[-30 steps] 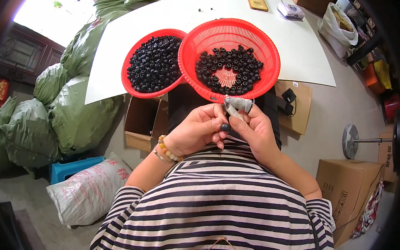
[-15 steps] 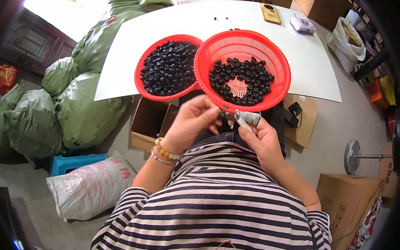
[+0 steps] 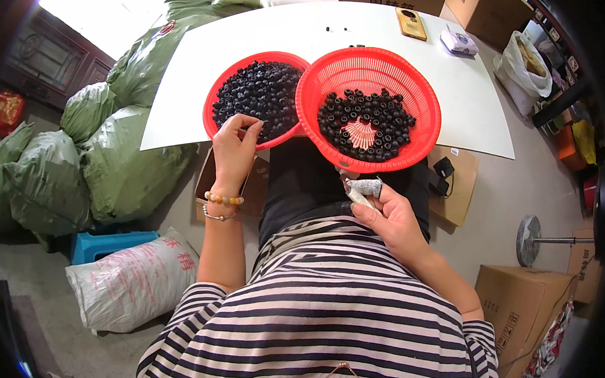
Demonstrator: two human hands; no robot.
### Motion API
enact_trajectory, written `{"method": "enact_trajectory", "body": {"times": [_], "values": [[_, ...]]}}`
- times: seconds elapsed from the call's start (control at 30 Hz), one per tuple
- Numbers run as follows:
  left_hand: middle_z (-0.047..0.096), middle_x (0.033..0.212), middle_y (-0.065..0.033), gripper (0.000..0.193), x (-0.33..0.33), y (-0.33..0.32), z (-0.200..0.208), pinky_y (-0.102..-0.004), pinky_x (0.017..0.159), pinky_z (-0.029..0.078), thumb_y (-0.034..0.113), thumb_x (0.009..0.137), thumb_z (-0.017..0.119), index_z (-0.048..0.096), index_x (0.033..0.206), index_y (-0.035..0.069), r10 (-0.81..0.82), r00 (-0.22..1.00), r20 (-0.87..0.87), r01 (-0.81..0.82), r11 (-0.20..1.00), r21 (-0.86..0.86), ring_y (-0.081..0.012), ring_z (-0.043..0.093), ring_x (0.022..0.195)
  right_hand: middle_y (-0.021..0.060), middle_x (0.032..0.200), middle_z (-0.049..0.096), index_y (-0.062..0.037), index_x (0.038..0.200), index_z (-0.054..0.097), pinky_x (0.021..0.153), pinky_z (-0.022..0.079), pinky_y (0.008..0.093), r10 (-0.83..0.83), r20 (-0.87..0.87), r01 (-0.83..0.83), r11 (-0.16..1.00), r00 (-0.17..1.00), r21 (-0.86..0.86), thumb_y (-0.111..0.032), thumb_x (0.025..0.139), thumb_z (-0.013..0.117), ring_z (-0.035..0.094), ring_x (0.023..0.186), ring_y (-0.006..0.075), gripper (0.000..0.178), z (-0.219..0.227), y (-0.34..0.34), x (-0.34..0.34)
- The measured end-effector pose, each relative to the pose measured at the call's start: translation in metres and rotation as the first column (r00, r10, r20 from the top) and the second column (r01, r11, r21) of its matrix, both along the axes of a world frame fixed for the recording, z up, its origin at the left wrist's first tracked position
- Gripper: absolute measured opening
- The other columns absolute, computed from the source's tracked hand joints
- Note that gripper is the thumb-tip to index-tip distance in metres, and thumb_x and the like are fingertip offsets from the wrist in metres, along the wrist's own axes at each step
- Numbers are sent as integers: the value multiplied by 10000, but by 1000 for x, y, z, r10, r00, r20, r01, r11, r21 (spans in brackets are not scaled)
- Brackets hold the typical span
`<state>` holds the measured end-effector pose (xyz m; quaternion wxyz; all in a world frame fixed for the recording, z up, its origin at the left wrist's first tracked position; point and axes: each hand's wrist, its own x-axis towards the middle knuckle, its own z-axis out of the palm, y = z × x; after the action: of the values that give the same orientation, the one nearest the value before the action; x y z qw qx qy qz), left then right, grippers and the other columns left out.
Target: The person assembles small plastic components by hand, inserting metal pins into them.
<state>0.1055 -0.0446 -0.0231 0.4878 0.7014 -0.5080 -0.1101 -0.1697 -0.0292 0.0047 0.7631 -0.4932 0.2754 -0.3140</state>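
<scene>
My left hand [image 3: 234, 149] is at the near edge of the left red basket [image 3: 209, 110]. Its thumb and finger are pinched together; anything between them is too small to make out. That basket is heaped with small round black pieces [image 3: 259, 92]. To its right, a slotted red basket [image 3: 424, 103] overlaps it and holds fewer black ring-like pieces [image 3: 390, 118]. My right hand [image 3: 397, 223], below the second basket, is closed around a small pale-handled tool [image 3: 361, 197]. A grey knitted sleeve [image 3: 365, 186] covers one of its fingers.
Both baskets rest on a white table [image 3: 178, 109], the right one jutting past its near edge. A yellow phone [image 3: 411, 23] and a small white pack [image 3: 459, 40] lie at the back. Green sacks [image 3: 125, 161] fill the left; a cardboard box [image 3: 523, 313] stands right.
My left hand has moved from beside the right hand, up and left to the left basket. My right hand has lowered slightly, still holding the pale-handled tool.
</scene>
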Motion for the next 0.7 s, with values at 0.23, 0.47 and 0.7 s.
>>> {"method": "enact_trajectory", "body": {"times": [0.23,0.47,0.7], "values": [[567,667,-63,79,-26,-10,31,-266,557,417,84,732,605,587,741,8,-70,997,37,75,985,-156,-149,533,625,4,1002,537,1,1122,477,809,383,212,64,-10,-64,998,998,26,-115,823,558,486,891,55,330,-5,0,1],[589,754,-99,102,-79,-43,61,-311,688,430,42,685,616,603,781,10,-560,745,362,591,806,30,-239,539,731,10,990,546,-8,1114,494,811,390,227,137,-94,-141,989,986,-36,-111,819,557,493,893,69,319,-6,-2,-1],[593,757,-155,130,-90,-89,18,-370,672,441,108,683,560,626,762,30,-771,447,454,611,633,475,-314,560,738,22,969,558,-1,1082,511,818,393,238,142,-30,-143,990,989,-12,-120,814,567,505,897,84,298,-9,0,-2]]}}
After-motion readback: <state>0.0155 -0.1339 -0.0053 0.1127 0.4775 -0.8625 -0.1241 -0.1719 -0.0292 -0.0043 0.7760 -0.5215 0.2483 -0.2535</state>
